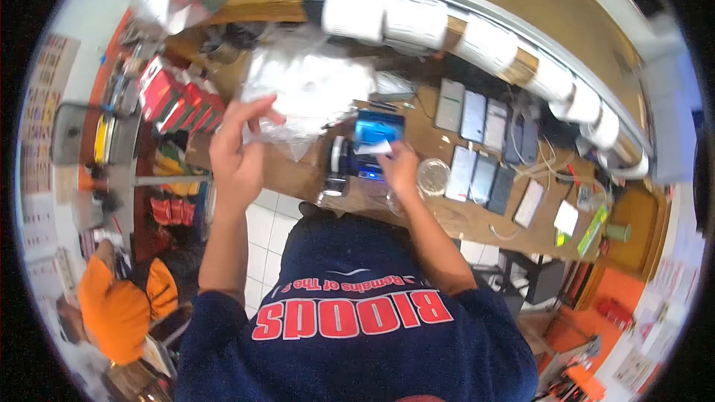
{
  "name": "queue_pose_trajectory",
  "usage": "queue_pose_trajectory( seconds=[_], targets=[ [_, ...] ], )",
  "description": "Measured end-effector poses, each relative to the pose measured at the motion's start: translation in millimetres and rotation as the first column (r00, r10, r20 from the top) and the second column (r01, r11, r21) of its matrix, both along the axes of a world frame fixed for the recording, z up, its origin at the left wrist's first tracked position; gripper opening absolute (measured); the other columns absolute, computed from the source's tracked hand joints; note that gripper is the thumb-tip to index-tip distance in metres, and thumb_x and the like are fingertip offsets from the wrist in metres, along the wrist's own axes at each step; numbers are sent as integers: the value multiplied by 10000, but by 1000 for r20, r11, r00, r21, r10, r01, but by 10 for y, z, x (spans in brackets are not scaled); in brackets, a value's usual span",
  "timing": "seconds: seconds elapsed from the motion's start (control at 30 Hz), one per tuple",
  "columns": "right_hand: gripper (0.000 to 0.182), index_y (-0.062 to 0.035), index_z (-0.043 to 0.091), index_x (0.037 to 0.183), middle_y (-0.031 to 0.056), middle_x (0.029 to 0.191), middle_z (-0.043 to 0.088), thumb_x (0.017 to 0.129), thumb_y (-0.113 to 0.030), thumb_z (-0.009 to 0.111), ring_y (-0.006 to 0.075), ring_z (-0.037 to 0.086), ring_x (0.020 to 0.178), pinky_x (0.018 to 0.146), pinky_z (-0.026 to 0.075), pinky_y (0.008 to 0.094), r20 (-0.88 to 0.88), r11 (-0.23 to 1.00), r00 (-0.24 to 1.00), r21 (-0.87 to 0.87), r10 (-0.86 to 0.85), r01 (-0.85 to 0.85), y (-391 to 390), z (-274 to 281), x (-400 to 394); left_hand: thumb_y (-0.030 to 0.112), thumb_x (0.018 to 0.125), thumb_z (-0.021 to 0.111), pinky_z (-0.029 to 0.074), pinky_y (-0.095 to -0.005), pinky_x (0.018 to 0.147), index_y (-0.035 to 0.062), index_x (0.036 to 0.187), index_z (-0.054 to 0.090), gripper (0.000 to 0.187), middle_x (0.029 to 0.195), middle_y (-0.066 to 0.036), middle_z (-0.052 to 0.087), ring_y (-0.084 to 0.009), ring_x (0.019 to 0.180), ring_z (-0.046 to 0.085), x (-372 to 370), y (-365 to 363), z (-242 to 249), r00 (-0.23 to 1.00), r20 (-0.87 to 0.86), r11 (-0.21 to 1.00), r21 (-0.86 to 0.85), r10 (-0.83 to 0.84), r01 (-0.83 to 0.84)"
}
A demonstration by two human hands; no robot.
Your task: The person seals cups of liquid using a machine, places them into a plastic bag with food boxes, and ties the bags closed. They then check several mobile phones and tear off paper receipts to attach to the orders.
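Observation:
My left hand (242, 145) is raised over the left part of the wooden desk, fingers curved and apart, close to a pile of clear plastic bags (305, 85). Pinched in my right hand (401, 167) is a small white piece (375, 148), held over a device with a lit blue screen (376, 128). Small blue lights glow on the device's lower part. Beside it on the left stands a black and white object (337, 164). A round clear dish (433, 176) lies just right of my right hand.
Several phones (473, 115) lie in rows on the right of the desk (477, 225), among white cables (547, 160). White rolls (417, 21) line the back edge. Red boxes (175, 97) stand at the left. An orange cloth-like item (115, 313) is at lower left.

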State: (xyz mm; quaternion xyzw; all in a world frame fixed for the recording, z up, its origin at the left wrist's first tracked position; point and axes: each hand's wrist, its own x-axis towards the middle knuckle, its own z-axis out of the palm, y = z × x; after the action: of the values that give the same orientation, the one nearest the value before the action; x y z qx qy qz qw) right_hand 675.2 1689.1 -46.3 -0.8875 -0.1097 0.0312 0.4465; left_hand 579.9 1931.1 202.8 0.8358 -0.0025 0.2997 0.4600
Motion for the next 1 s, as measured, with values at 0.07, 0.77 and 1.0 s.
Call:
queue_pose_trajectory(
  seconds=[0.07,0.77,1.0],
  targets=[
    [255,-3,717,835,133,780,698,756,-213,840,263,663,707,667,507,378,-154,992,982,70,112,-103,-188,106,-140,-92,702,419,405,-277,846,-14,1257,639,602,989,-76,682,-140,894,533,-511,244,-301,988,-100,990,-68,118,-125],
    [219,-27,606,1012,17,907,660,842,14,737,89,608,821,762,490,256,-297,210,-21,720,955,-662,2371,1187,-4845,135,927,704,511,-318,929,3,1232,587,353,1099,-100,692,-173,1059,644,-6062,193,-1079,784,-504,613,-505,362,-608],
    [440,-19,453,1297,142,1142,666,924,-58,683,221,684,957,856,537,327,-507,-4,-493,694,707,-720,3144,882,-7244,22,962,618,488,-307,937,-19,1188,549,240,1108,-102,670,-141,1056,621,-8694,149,-1223,339,-226,79,-718,913,-692]
  ],
)
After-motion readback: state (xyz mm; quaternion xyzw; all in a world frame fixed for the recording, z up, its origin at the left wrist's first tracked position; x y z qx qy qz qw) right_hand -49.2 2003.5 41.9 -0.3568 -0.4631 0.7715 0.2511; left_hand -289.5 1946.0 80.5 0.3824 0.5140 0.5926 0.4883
